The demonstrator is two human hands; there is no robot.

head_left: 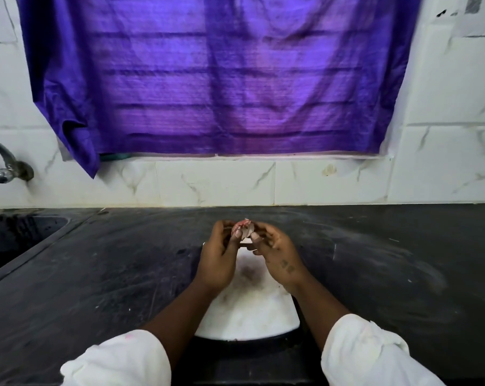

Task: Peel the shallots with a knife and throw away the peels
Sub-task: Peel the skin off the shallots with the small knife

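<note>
A small shallot [242, 228] with pink skin and a pale peeled patch is held above the far end of a white cutting board [249, 310]. My left hand [217, 257] grips it from the left with thumb and fingers. My right hand [277, 254] pinches it from the right, thumb pressed on the pale part. Loose pink peel sticks up at the shallot's top. No knife shows in this view; whether one lies hidden under my hands I cannot tell.
The board lies on a dark stone counter [388, 260]. A sink [16, 238] is sunk into the counter at the left, with a metal tap [4, 162] on the tiled wall. A purple curtain [213, 73] hangs above.
</note>
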